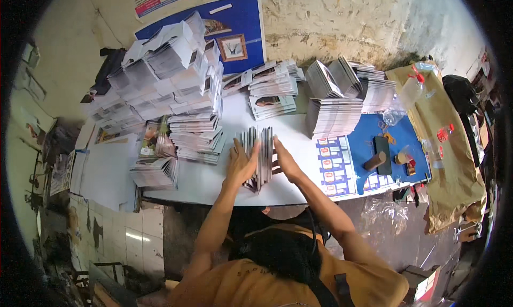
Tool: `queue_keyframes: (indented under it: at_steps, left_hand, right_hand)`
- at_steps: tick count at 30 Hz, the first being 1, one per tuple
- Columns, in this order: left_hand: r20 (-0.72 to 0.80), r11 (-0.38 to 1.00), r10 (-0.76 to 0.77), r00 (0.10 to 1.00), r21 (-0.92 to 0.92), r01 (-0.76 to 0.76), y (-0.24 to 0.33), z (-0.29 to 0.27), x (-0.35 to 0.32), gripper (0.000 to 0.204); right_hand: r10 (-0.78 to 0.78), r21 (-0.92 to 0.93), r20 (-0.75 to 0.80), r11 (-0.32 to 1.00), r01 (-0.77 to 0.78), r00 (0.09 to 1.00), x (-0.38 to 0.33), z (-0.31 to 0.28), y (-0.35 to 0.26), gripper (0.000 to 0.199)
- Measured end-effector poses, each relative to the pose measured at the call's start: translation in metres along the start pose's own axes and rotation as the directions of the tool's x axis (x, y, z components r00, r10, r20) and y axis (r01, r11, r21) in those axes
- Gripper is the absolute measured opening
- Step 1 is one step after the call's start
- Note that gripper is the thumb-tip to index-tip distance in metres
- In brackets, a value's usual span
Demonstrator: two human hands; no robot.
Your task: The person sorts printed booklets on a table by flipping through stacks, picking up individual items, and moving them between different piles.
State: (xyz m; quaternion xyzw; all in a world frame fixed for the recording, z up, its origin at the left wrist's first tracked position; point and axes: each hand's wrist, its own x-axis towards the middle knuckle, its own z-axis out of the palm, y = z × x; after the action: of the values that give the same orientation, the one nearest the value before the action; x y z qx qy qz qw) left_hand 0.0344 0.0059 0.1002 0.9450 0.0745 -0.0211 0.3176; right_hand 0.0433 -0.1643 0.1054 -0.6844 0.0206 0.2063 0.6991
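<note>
Upright on the white tabletop, near its front edge, stands a stack of folded printed booklets (258, 160), their edges turned up. My left hand (241, 161) presses against the stack's left side, its thumb over the near sheets. My right hand (286, 162) holds the right side with stretched fingers, so the stack is squeezed between both palms. To the left of my left hand lies a pile of booklets (195, 136), and nearer the edge a smaller fanned bundle (155, 172).
A tall heap of booklets (165, 72) rises at the back left. More bundles (272, 88) lie at the back middle, and standing ones (334, 117) at the right. A blue sheet (368, 171) carries a phone (381, 154) and a brown cylinder (375, 161). Plastic bottles (411, 90) lie beyond.
</note>
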Motion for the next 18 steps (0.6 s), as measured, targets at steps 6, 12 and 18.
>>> queue_keyframes:
  at_steps: [6, 12, 18]
  left_hand:
    - [0.168, 0.954, 0.273, 0.947, 0.078, -0.289, 0.009, -0.031, -0.002, 0.136]
    - [0.285, 0.9, 0.156, 0.946, 0.353, -0.254, 0.032, -0.049, -0.013, 0.118]
    - [-0.03, 0.86, 0.363, 0.931, 0.396, -0.323, -0.003, -0.022, -0.03, 0.121]
  right_hand:
    - [0.048, 0.482, 0.2, 0.865, -0.141, 0.979, -0.017, -0.005, 0.022, 0.107]
    - [-0.824, -0.828, -0.019, 0.331, 0.453, 0.567, -0.031, -0.02, -0.01, 0.086]
    - [-0.612, -0.736, 0.555, -0.047, 0.675, 0.563, -0.015, -0.009, -0.04, 0.085]
